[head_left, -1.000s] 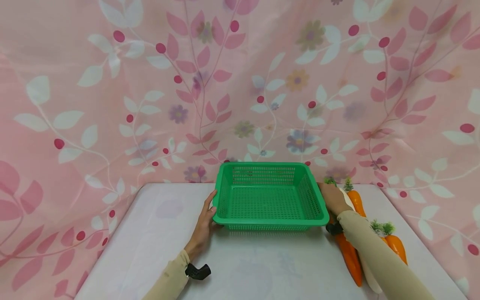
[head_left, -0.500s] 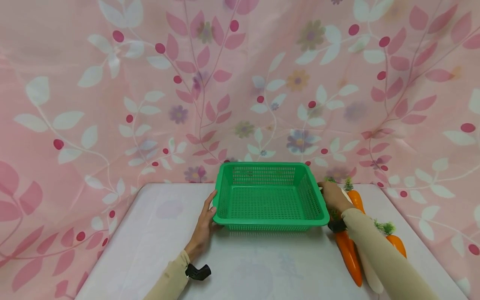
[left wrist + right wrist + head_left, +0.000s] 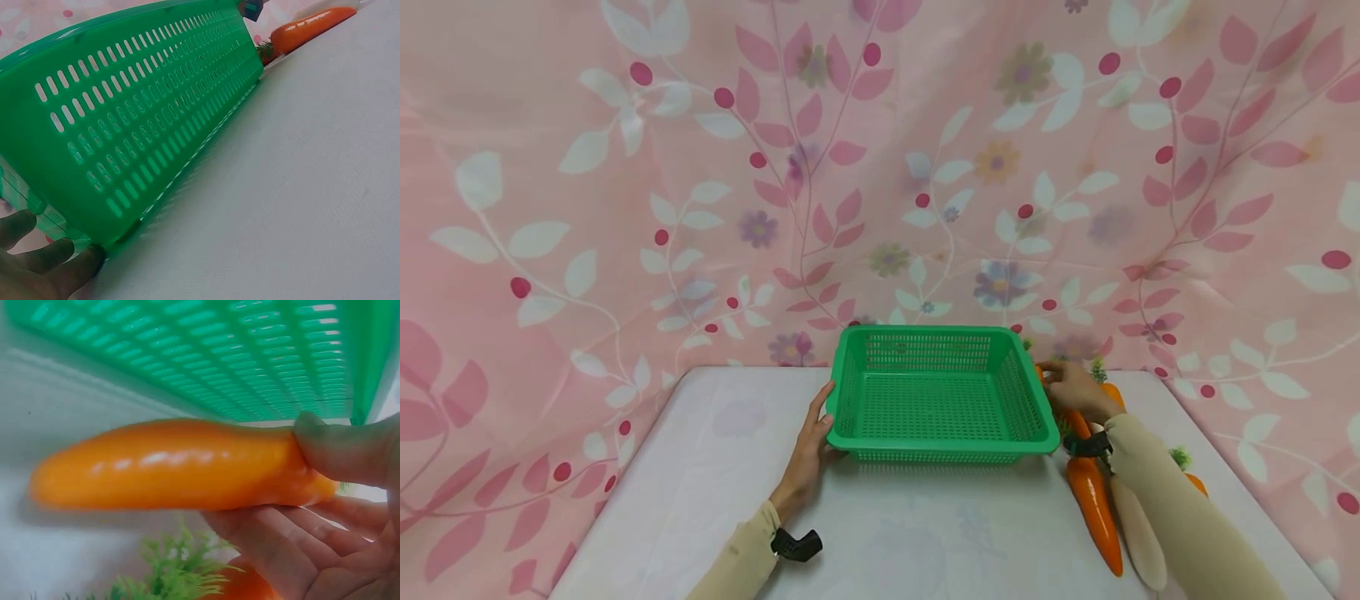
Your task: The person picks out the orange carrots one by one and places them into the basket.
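A green basket (image 3: 936,446) with slotted walls sits on the table. My left hand (image 3: 805,458) rests against its left side, and in the left wrist view the fingers (image 3: 47,257) touch a lower corner. Beside the basket's right wall, my right hand (image 3: 1078,392) pinches an orange carrot (image 3: 175,465) between thumb and fingers. In the head view the hand partly covers that carrot. Below my right wrist lies another orange carrot (image 3: 1096,512), next to a long white radish (image 3: 1138,529).
More carrots lie to the right, one near the back (image 3: 1112,393) and one (image 3: 1197,483) mostly behind my right sleeve (image 3: 1180,517). Green leafy tops (image 3: 181,565) show under the held carrot. A pink floral cloth (image 3: 880,167) hangs behind the white table (image 3: 925,533).
My right hand has shifted slightly right and lifted a little from the vegetables, and a carrot now shows at its fingers. The left hand and basket stay in place.
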